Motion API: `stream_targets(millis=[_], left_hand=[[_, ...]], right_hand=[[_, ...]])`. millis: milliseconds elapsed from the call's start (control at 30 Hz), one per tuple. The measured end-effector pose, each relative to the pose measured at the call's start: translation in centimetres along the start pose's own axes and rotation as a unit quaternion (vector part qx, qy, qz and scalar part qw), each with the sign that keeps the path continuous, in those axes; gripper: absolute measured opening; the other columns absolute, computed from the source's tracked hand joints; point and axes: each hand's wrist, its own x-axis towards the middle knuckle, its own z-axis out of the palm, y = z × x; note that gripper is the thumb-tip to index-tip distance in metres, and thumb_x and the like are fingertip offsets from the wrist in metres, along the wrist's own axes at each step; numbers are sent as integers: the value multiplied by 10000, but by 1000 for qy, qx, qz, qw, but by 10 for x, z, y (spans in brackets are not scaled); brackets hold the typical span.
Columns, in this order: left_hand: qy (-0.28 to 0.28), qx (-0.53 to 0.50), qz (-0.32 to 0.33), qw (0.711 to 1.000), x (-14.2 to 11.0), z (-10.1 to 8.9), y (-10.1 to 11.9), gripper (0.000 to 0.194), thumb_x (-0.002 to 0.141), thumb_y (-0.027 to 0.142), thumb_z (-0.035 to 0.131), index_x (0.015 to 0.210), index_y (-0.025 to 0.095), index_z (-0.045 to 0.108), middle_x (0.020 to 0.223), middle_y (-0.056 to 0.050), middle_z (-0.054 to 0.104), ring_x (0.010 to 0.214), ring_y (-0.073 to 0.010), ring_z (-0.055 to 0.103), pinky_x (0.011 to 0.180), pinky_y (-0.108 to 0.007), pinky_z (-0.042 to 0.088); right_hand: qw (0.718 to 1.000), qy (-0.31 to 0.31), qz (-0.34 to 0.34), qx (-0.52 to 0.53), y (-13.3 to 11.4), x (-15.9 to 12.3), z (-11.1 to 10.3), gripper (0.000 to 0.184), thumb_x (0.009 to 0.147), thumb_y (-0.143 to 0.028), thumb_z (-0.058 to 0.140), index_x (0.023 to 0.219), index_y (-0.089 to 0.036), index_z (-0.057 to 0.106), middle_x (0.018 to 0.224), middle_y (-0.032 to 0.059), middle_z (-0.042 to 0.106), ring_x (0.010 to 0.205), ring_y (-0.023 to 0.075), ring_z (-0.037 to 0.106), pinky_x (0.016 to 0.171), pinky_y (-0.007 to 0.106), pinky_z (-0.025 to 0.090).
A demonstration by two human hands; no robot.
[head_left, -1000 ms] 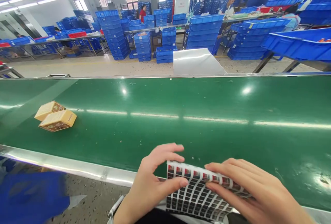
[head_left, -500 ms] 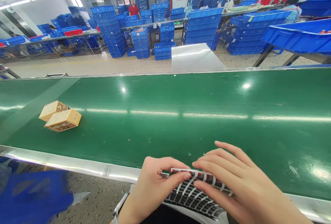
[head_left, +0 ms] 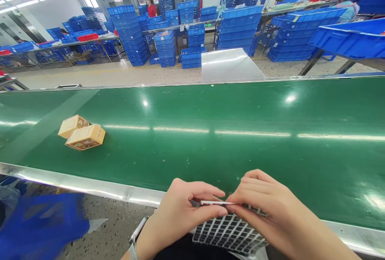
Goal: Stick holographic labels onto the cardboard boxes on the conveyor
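Head view: right hand (head_left: 231, 202) pinches printed sheet (head_left: 228, 232), left hand (head_left: 225, 203) narrowly open around it; contents unclear in blue bin (head_left: 345, 43).

Two boxes (head_left: 85, 137) — farther right; right hand (head_left: 272, 204) — fingers drawn together; sheet (head_left: 225, 234) — top edge tipped flatter.

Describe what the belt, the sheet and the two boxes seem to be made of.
Belt: probably rubber or plastic, smooth and glossy, with sharp light reflections.
Sheet: likely paper or thin plastic film, printed; it bends between the hands.
Boxes: likely printed cardboard, with crisp folded edges.
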Motion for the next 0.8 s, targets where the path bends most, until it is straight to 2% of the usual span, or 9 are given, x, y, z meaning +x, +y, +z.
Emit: stream_targets(millis=[100,233,367,467,567,667,800], left_hand=[[-6,27,22,999,0,-2,-2,156,859,364,729,845,253,837,760,-21,801,662,-186,700,617,-254,498],[25,-1,25,999,1,-5,-4,148,848,339,729,795,250,835,719,-24,792,626,-177,685,591,-250,491],[32,4,11,999,1,-9,-3,154,819,285,716,723,214,813,644,-29,761,571,-154,638,535,-233,457],[5,44,12,999,0,-7,-1,72,770,217,737,791,197,802,653,-15,748,569,-138,621,517,-212,430],[-16,61,35,997,1,-2,1,116,773,236,785,884,220,812,764,-17,787,649,-156,675,605,-225,478],[-12,51,49,997,3,0,1,95,856,284,737,856,260,828,768,-12,802,649,-170,705,630,-249,496],[-5,49,48,998,3,-3,0,105,855,297,737,829,263,833,753,-9,803,628,-186,718,585,-262,490]], right_hand=[[1000,-5,5,11,0,1,1,245,1027,-152,502,831,-222,632,676,-58,675,551,111,582,694,289,507],[998,-6,56,-13,1,-4,-5,204,1017,-255,541,885,-240,695,721,-25,708,633,136,662,582,241,527],[995,-33,87,-27,2,-11,-10,218,993,-224,558,821,-243,691,692,-27,690,602,127,667,516,202,506],[995,-27,87,-26,0,-11,-6,272,994,-196,543,762,-237,679,647,-36,672,556,118,651,501,198,488],[995,-26,92,-25,0,-10,-2,265,979,-175,560,760,-241,696,635,-39,676,549,120,653,503,204,484],[994,-37,107,-3,0,-9,-4,224,965,-186,590,789,-253,713,647,-41,688,549,119,658,493,195,483],[991,-42,120,34,-1,-9,-11,249,1007,-272,546,840,-259,730,698,-25,718,572,120,672,497,188,504]])
